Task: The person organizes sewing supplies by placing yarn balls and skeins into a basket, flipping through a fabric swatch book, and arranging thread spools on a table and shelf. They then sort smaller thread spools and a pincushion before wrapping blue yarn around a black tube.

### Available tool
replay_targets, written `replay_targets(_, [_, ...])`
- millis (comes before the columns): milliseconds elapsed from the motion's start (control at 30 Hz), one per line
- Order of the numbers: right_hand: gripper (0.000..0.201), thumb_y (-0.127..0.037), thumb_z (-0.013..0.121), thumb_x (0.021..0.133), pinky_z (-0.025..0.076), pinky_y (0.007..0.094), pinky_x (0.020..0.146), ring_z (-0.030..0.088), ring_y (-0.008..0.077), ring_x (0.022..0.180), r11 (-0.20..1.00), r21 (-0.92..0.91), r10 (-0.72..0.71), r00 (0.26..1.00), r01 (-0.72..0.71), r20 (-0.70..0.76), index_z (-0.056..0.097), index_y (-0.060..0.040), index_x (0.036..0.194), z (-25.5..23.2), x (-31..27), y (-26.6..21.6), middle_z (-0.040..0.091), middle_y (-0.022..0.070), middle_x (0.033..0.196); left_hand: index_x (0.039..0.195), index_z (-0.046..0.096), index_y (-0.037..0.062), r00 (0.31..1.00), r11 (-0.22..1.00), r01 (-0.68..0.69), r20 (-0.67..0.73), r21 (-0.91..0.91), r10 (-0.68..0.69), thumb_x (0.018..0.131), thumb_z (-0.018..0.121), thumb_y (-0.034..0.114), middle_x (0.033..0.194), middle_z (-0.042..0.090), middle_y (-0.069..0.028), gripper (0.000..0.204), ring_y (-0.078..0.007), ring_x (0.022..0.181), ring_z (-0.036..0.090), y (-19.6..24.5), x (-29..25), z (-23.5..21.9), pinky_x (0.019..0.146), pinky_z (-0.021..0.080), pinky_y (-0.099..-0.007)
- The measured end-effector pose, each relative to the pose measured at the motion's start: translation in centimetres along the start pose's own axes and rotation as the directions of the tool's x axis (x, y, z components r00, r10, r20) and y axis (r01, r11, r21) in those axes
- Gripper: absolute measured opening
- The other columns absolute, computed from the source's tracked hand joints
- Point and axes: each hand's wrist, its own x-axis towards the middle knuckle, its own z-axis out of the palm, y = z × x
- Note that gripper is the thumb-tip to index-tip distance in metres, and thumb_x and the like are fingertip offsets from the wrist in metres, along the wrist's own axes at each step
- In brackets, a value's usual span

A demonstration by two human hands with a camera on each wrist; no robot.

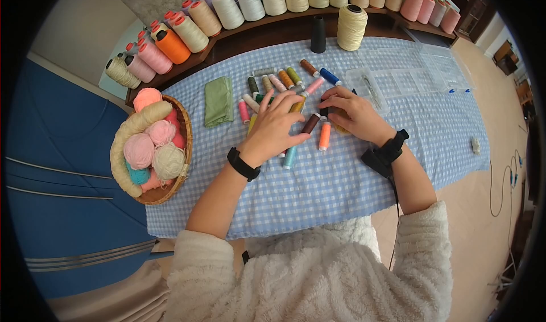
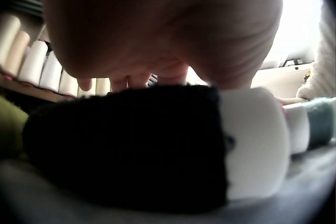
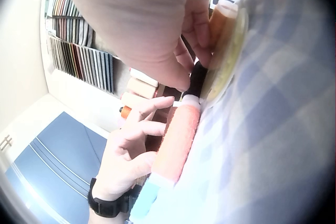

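My left hand (image 1: 273, 123) spreads its fingers low over the scattered thread spools. Its thumb and index fingertips lie right beside a dark brown spool (image 1: 310, 123). To the right, my right hand (image 1: 357, 116) pinches a black thread spool (image 3: 197, 79) between thumb and fingers; the hand partly hides it in the head view. Close by lie an orange spool (image 1: 325, 136) and, beneath the right hand, a flat yellowish round thing (image 3: 231, 58). A light blue spool (image 1: 289, 157) lies just below the left hand. Filling the left wrist view is a dark spool (image 2: 131, 150) with a white end.
Left stands a wicker basket (image 1: 186, 151) of yarn balls. A folded green cloth (image 1: 218, 102), a cream thread cone (image 1: 351, 29), a black cone (image 1: 318, 35) and clear plastic boxes (image 1: 398, 84) lie around. A shelf (image 1: 250, 27) of large thread cones runs behind the checked tablecloth (image 1: 307, 194).
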Motion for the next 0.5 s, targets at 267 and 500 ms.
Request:
replay_targets(267, [0.027,-0.011,0.071,0.085,0.055,0.037,0.084,0.066,0.0252,0.104,1.0,-0.003,0.005,1.0,-0.005,0.005,0.07,-0.0101,0.112,0.02,0.01,0.03,0.061,0.0043,0.123,0.09,0.067,0.0065,0.999,0.999,-0.044,-0.016,0.019,0.045,0.074,0.072,0.009,0.127,0.056,-0.0094,0.018,-0.0281,0.135,0.044,-0.41,0.12,0.37,0.12,0.022,-0.052])
replay_targets(500, [0.028,-0.011,0.071,0.085,0.055,0.0368,0.084,0.066,0.025,0.104,1.0,-0.001,0.002,1.0,-0.002,0.006,0.069,-0.0104,0.113,0.05,0.01,0.14,0.061,0.0039,0.123,0.088,0.061,0.0071,0.991,0.999,0.027,-0.128,0.028,-0.023,0.076,0.076,0.013,0.112,0.055,-0.0076,0.02,-0.0281,0.12,0.052,-0.18,0.3,0.12,0.117,0.027,-0.0507])
